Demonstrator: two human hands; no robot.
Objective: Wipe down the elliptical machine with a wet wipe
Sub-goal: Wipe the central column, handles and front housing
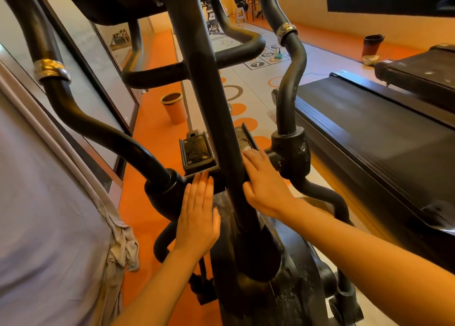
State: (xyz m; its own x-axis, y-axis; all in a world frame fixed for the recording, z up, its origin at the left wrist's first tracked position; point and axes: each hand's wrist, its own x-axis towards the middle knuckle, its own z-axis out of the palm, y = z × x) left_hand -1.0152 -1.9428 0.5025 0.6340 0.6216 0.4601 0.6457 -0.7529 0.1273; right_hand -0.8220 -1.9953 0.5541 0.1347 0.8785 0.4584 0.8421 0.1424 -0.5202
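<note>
Pressing flat against the black elliptical machine (209, 104), the left hand (198, 217) lies at 6 o'clock of the frame centre with fingers straight and together, released and grasping nothing, its fingertips reaching the cross-bracket beside the central post. The right hand (264, 185), just across the post at 5 o'clock, also lies flat on the machine with fingers extended; a small pale edge shows at its fingertips, consistent with the wet wipe (247, 148), though most of it is hidden under the palm and a grip on it cannot be confirmed. Both hands flank the central post, near each other but apart. The swinging handle arms rise at 10 o'clock and 2 o'clock, each with a metallic band. A grey cloth (123, 247) hangs at 8 o'clock beside the person's shirt. An orange bin (174, 107) stands on the orange floor at 11 o'clock. A treadmill (369, 138) occupies 3 o'clock, and a dark bin (373, 45) stands by the wall at 1 o'clock.
</note>
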